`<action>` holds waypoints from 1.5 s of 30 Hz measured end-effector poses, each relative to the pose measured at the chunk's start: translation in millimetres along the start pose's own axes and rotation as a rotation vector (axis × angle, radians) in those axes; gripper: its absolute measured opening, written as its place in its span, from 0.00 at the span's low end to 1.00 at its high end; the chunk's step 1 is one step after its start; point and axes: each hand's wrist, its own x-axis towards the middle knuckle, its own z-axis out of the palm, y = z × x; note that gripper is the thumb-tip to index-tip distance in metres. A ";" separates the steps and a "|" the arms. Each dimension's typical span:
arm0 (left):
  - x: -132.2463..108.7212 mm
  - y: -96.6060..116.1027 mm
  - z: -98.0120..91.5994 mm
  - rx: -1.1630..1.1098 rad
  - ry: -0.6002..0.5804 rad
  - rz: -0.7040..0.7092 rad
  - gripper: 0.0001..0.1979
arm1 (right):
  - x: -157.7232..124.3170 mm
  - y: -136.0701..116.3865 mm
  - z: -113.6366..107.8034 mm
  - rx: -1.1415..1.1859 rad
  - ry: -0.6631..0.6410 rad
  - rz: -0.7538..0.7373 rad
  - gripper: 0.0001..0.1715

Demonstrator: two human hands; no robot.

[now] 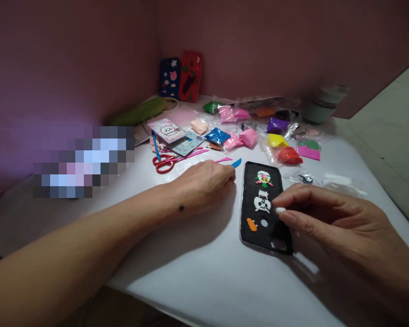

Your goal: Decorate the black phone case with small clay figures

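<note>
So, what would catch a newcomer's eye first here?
The black phone case in the middle, dotted with small clay figures, with fingers of the right hand at its right edge. Left of it, the left hand holds a blue tool; behind lie bright clay packets and red scissors.

White table (204,281) with phone case (259,217), scissors (165,162)

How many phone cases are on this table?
3: a black case lies flat by the right hand; a blue case and a red case lean on the back wall. Others may be hidden under the bags.
</note>
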 end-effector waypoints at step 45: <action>-1.5 -0.6 0.8 -0.002 0.000 -0.005 0.16 | -3.1 5.6 5.2 0.018 0.007 0.000 0.10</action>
